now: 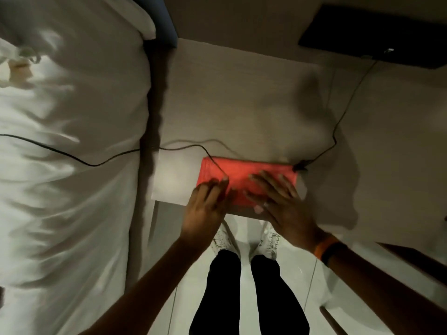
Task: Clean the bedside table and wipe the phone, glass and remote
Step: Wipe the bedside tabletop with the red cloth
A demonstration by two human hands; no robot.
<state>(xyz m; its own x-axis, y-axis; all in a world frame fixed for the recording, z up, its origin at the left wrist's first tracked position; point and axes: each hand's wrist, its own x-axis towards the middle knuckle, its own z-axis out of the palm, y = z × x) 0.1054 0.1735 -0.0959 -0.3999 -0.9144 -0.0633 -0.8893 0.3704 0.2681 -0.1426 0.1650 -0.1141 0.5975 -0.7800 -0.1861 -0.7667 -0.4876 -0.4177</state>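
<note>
Wiping step was in hand: both palms pressed one folded red-orange cloth point(244, 182) flat on the pale wood-grain bedside table point(242, 102), at the table's 6 o'clock edge, nearest the person. Left hand point(208, 204) lay open, fingers spread, on the cloth's 8 o'clock corner; right hand point(280, 201) lay open too, fingers splayed over the 4 o'clock part, gripping nothing, just pushing down. One orange wristband point(326, 247) sat on the right wrist.

One thin black cable point(188, 147) ran from the white bed point(67, 141) at 9 o'clock, across the tabletop, over the cloth's top edge to a plug at the cloth's 2 o'clock corner, then up toward one dark flat panel point(377, 32) at 1 o'clock. Two white sneakers point(246, 243) showed at 6 o'clock below the table.

Phone, glass and remote: zero visible, so where they were can't be told; frame was blurry.

Judged early-to-mid task, surface cleaning only. Next move probably called for sliding the cloth toward 12 o'clock across the bare top while lifting or skirting the cable so it didn't snag
</note>
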